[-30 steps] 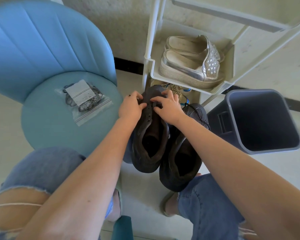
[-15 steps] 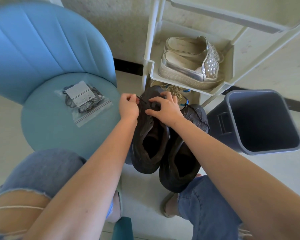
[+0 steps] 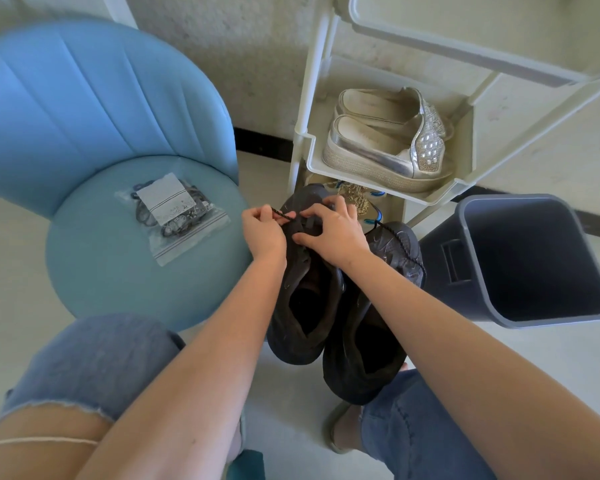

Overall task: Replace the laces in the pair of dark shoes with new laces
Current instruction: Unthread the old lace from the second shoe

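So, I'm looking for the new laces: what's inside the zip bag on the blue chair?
Inside the clear zip bag lie coiled dark laces, partly covered by a white card. How many cannot be counted: the card hides the middle of the bundle.

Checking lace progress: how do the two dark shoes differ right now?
Both hands work the left dark shoe: left hand pinches the taut lace, right hand grips its upper. The right dark shoe is unheld, a second lace draped over its toe. The left dark shoe lies farther from the person. Both are dark, openings up.
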Demonstrator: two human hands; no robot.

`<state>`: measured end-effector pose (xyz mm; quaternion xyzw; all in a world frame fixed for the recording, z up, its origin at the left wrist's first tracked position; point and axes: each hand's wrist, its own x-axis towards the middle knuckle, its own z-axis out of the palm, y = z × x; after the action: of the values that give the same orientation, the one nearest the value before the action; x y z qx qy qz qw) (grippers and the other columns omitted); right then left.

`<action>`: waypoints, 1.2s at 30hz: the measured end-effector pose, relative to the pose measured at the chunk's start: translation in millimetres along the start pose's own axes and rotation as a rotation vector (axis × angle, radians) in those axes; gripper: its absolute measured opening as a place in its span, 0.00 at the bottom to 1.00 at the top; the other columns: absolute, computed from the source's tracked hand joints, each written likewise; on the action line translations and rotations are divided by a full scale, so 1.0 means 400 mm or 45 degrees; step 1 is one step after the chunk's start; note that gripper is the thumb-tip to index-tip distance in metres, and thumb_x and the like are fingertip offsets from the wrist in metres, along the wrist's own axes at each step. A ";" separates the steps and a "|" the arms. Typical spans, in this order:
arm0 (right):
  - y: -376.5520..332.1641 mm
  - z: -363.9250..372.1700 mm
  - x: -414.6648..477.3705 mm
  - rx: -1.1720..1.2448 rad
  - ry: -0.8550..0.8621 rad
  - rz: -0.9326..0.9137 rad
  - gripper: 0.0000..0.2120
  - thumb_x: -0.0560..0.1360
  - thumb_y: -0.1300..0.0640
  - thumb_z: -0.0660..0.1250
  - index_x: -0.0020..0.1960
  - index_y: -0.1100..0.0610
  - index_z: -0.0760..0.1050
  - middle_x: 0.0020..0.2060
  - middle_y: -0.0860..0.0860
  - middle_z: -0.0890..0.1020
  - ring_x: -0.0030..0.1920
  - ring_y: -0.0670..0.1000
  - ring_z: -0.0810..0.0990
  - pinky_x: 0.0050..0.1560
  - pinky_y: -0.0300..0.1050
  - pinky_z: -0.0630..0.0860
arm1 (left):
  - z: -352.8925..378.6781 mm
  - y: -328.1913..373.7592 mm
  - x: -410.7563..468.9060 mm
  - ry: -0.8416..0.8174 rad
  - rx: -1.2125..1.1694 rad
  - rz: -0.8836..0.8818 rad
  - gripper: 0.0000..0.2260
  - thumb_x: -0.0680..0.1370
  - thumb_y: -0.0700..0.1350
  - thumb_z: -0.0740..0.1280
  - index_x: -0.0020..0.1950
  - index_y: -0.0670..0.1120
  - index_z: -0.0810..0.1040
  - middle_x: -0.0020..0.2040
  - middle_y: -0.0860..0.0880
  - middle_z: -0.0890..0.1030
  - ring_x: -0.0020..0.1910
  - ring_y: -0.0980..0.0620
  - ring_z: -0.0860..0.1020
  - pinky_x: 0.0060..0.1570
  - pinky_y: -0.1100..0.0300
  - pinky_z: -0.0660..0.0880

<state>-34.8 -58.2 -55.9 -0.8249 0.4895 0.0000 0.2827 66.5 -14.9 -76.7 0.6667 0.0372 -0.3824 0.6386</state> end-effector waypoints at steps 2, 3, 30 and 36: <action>-0.002 0.003 -0.001 -0.019 0.007 0.009 0.23 0.72 0.44 0.70 0.66 0.46 0.73 0.68 0.52 0.63 0.68 0.57 0.59 0.68 0.52 0.64 | -0.001 -0.006 -0.003 0.033 0.071 0.068 0.11 0.82 0.39 0.53 0.41 0.47 0.64 0.37 0.46 0.75 0.32 0.54 0.80 0.49 0.52 0.77; -0.003 0.004 -0.001 -0.024 0.008 0.022 0.23 0.72 0.44 0.70 0.66 0.46 0.73 0.68 0.52 0.63 0.69 0.57 0.59 0.68 0.52 0.64 | -0.001 -0.009 -0.002 0.035 0.085 0.082 0.11 0.82 0.39 0.54 0.41 0.48 0.64 0.36 0.47 0.75 0.31 0.54 0.80 0.48 0.53 0.77; -0.047 -0.003 0.059 0.002 0.024 -0.105 0.06 0.76 0.54 0.67 0.50 0.52 0.81 0.49 0.49 0.82 0.52 0.54 0.79 0.48 0.46 0.73 | -0.040 -0.012 -0.028 -0.130 0.460 0.399 0.04 0.81 0.41 0.59 0.51 0.46 0.73 0.44 0.53 0.77 0.50 0.51 0.77 0.50 0.61 0.71; -0.043 -0.006 0.062 -0.285 0.127 -0.363 0.10 0.79 0.50 0.61 0.51 0.52 0.80 0.48 0.49 0.81 0.52 0.51 0.77 0.42 0.44 0.69 | -0.068 -0.034 -0.039 -0.395 0.790 0.368 0.29 0.73 0.38 0.69 0.72 0.49 0.65 0.61 0.51 0.76 0.59 0.56 0.74 0.58 0.65 0.69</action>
<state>-8.6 -73.0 -52.8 -0.9112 0.3780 -0.0266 0.1617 60.6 18.3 -82.1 0.7611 -0.2720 -0.3779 0.4516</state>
